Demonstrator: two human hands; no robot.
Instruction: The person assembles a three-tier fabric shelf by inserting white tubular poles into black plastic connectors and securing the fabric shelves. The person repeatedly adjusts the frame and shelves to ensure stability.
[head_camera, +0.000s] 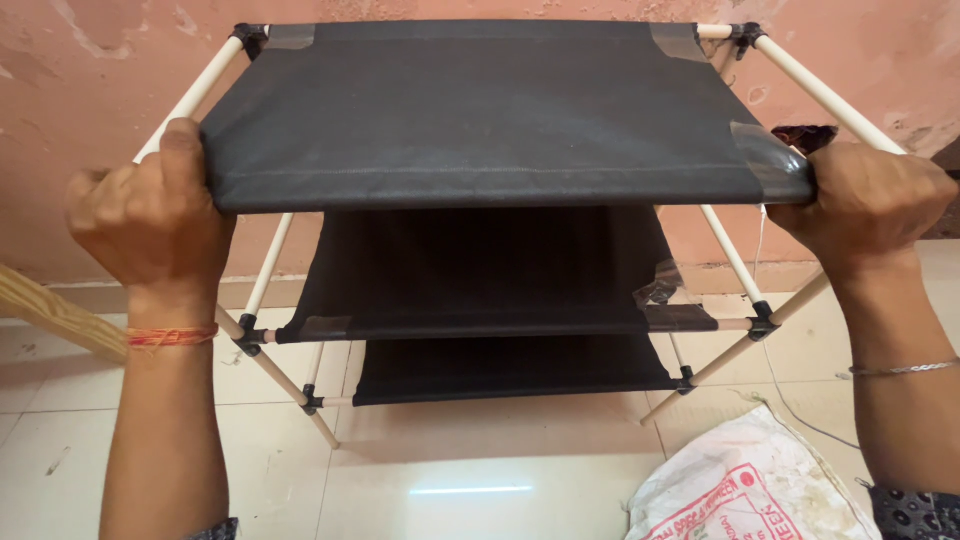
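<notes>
Head view: my left hand (150, 215) and right hand (860, 205) both grip the rack's top shelf (480, 120). Between them the fabric looks loose, so I think a tube (735, 262) may slip from its black joint (762, 322).

Setting: plain domestic room. Evidence: peeling pink plastered wall (90, 60) beyond the gripped fabric shelf rack (490, 130); pale tiled floor (480, 460) beneath it; woven white sack (750, 490) below the right-hand grip.
</notes>
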